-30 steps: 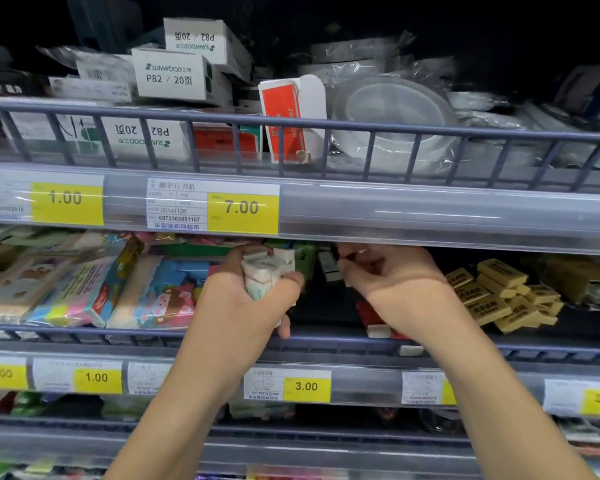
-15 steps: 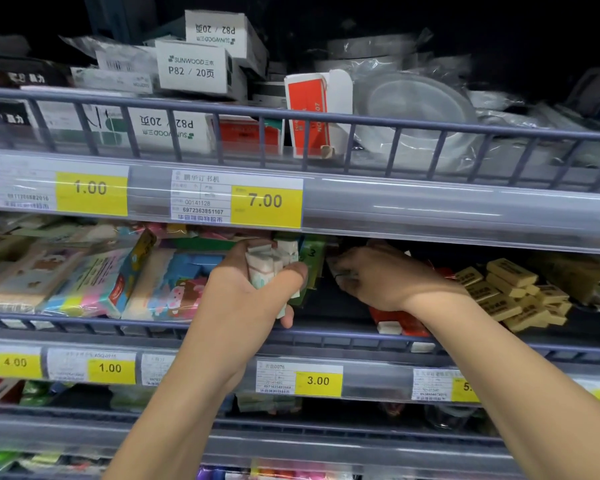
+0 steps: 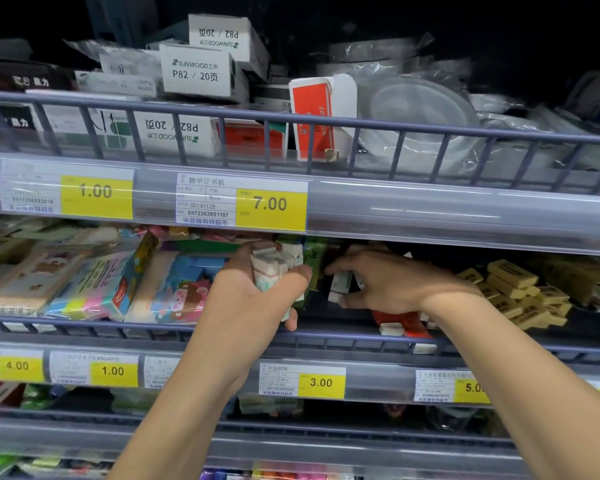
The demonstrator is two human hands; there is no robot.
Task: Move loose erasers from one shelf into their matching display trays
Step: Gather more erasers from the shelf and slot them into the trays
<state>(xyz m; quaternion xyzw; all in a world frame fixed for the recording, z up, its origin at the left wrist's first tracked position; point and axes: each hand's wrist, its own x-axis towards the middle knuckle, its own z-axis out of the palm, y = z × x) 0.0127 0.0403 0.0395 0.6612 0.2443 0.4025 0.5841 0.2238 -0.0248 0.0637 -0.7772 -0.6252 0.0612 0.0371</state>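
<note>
My left hand is up at the middle shelf, closed around a bunch of small white erasers. Just to its right, my right hand pinches one white eraser with pale green print between thumb and fingers, close to a green display tray standing in the shelf. Below the right hand lies a red tray with a white eraser on it. Another white eraser rests against the front rail. What sits behind my hands is hidden.
A heap of yellow erasers lies at the right of the same shelf. Colourful eraser packs fill its left part. A blue wire rail fronts the shelf. The shelf above holds white boxes and wrapped plastic plates.
My right hand has lowered and moved towards my left hand, now with one white eraser showing between its fingers. The left hand keeps its bunch of erasers. The view has shifted left.
</note>
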